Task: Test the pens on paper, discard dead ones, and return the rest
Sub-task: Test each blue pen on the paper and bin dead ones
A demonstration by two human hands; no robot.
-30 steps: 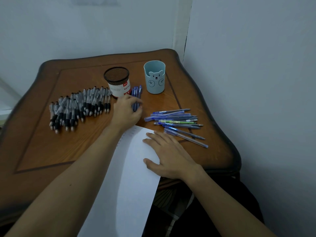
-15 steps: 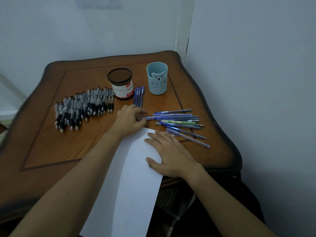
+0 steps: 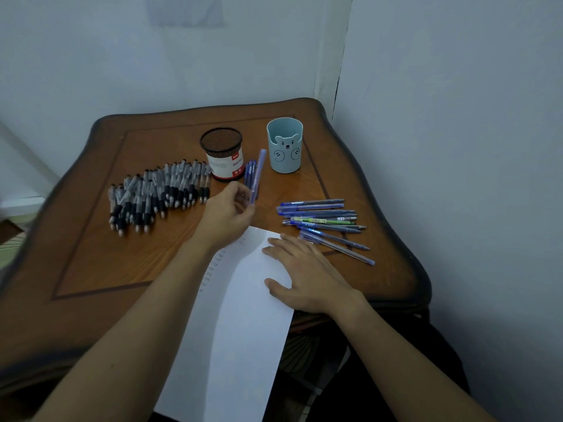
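On the wooden table [image 3: 91, 269], at mid-frame, the left hand [image 3: 227, 213] pinches a raised blue pen [image 3: 256, 175] while the right hand [image 3: 307, 278] lies flat on the overhanging paper [image 3: 237, 330], which could slide off if released.

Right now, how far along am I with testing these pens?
Done: scribbles run down the paper, so some pens look tested. In hand: your left hand holds a blue pen; your right hand lies flat on the paper. Left: the black-grip pens and the blue pile lie loose, unreturned.
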